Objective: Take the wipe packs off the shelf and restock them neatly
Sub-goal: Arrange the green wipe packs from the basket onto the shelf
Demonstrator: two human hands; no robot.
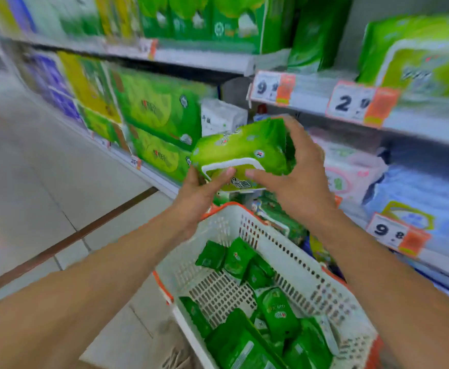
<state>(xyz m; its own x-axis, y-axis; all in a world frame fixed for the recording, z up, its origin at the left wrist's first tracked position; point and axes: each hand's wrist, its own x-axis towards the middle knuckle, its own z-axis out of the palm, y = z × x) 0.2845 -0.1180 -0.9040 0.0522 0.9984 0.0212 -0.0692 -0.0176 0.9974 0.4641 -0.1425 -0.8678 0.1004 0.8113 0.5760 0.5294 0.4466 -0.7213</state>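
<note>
A bright green wipe pack (240, 147) with a white-edged flap is held in the air in front of the shelf, above the basket. My left hand (202, 193) grips its lower left end, thumb on the flap. Holding the right end is my right hand (302, 171), fingers wrapped over the top. Below stands a white plastic basket (298, 265) with orange trim, holding several small dark green wipe packs (279, 310). More green packs (276, 214) lie on the shelf just beyond the basket.
Shelves run from upper left to right, stocked with green tissue boxes (159, 102), a white pack (220, 115) and pink and blue packs (351, 174). Price tags (362, 102) line the shelf edges. Tiled floor (45, 169) lies to the left.
</note>
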